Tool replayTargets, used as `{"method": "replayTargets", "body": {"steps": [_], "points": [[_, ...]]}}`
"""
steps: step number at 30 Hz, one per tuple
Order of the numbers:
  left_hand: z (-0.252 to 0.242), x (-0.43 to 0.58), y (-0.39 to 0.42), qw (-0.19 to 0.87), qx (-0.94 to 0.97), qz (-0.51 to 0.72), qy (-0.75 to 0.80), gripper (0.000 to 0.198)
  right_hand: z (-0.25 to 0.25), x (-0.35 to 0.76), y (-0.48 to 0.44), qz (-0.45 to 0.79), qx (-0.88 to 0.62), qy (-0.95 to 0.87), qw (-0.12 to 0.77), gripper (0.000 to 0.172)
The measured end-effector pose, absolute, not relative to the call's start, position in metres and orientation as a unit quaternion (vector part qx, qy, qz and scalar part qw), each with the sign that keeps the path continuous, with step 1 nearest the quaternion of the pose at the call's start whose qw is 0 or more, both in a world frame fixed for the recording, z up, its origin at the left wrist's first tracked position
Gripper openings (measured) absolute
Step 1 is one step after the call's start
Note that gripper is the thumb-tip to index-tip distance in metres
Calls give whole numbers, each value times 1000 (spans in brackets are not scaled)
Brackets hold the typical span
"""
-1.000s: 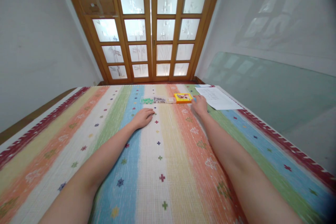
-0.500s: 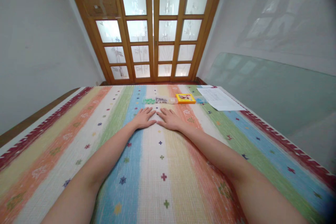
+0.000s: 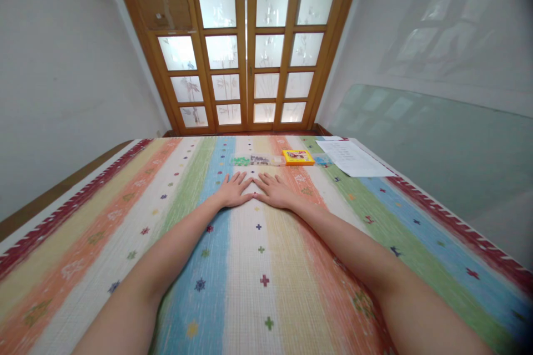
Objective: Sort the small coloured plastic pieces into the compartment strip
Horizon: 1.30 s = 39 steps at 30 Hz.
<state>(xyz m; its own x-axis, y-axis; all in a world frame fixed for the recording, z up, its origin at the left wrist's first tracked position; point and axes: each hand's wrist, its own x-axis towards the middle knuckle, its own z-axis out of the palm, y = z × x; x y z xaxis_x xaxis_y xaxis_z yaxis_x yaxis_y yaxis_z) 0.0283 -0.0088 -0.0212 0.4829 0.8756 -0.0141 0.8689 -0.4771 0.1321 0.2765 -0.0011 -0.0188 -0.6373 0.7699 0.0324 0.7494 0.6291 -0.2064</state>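
My left hand [image 3: 233,191] lies palm down on the striped tablecloth [image 3: 245,266], fingers spread and holding nothing. Beside it my right hand [image 3: 275,191] rests flat in the same way, also with fingers apart. The thumbs and forefingers of the two hands come close together at the middle. Just beyond the fingertips is a row of small things: a clear bag with green pieces [image 3: 240,161], a clear bag with dark pieces [image 3: 260,160], a yellow box [image 3: 298,157] with a printed picture, and a bag with blue pieces [image 3: 323,161]. Neither hand touches them.
Sheets of white paper [image 3: 353,157] with faint writing lie at the far right of the table. A pale glass panel [image 3: 437,150] leans against the right wall. Wooden doors with frosted panes [image 3: 225,55] stand behind the table's far edge.
The whole view has shifted slightly, so everything sits a little further right and lower. Both hands stay flat in the same place on the cloth.
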Motion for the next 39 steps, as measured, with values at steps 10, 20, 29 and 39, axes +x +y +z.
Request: {"method": "replayTargets", "body": {"steps": [10,20,29,39], "points": [[-21,21,-15,48,862,46,502,76,-18,276,-9,83,-447,-889,58,86],[-28,32,-23,34,837,67,541,70,-16,275,-11,65,-452,-887,61,79],[-23,27,-22,46,863,55,501,74,-19,276,-12,65,-429,-898,69,80],[-25,28,-19,59,873,35,482,78,-25,279,-9,64,-402,-908,97,76]]}}
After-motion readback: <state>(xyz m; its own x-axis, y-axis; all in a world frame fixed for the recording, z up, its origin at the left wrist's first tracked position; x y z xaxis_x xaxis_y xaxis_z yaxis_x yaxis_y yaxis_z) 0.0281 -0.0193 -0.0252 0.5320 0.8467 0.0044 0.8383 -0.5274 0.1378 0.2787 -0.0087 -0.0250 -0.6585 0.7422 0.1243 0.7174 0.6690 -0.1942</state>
